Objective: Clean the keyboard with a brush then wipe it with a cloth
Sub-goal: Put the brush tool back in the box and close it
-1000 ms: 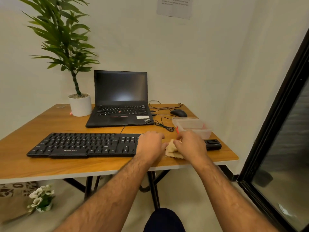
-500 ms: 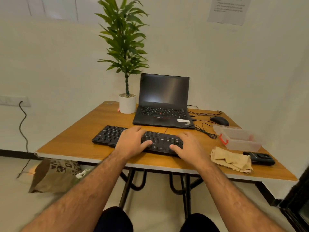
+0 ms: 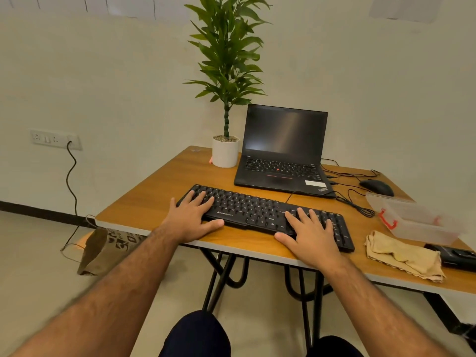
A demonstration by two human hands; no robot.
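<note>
White walls stand behind a wooden table [image 3: 164, 202] that carries the keyboard [image 3: 260, 212], a laptop [image 3: 280, 161], a potted plant [image 3: 225, 150], a clear box [image 3: 417, 222] and a mouse [image 3: 376, 187]. The keyboard lies near the front edge. The left hand [image 3: 192, 215] rests flat on its left end and the right hand [image 3: 313, 233] on its right part, both with straight, slightly spread fingers that hold nothing. The cloth [image 3: 401, 256] lies crumpled just right of the keyboard, apart from both hands. No brush is visible. I judge that the hands are only steadying or placing the keyboard; the next move calls for finding the brush, or taking the cloth. Compared with half a second ago, the hands lie further apart, and the view has turned left.
</note>
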